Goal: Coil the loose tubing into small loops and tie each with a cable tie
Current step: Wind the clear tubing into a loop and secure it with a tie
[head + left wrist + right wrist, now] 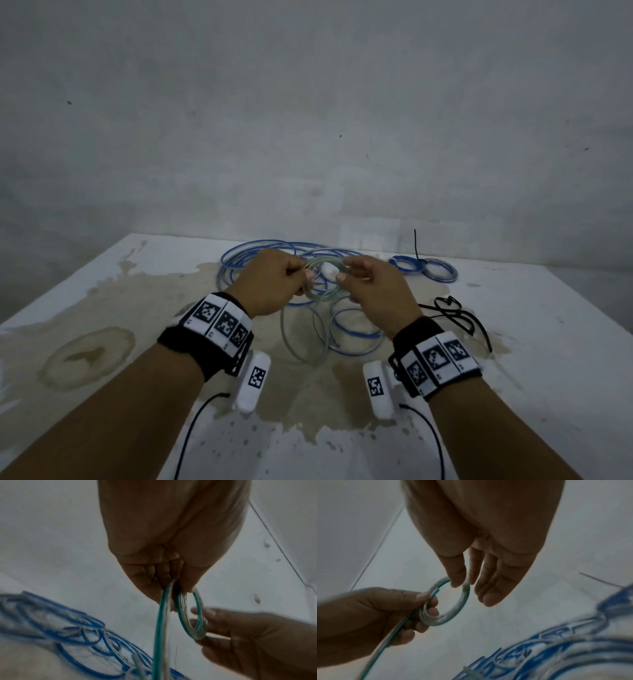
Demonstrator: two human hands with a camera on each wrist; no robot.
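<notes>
- Tubing with a green stripe is wound into a small loop [322, 279] that you hold up over the table [513, 342], between your hands.
- Your left hand [272, 281] grips its left side, fingers curled around it.
- Your right hand [375, 291] pinches its right side.
- Blue tubing [260, 255] lies loose on the far side.
</notes>
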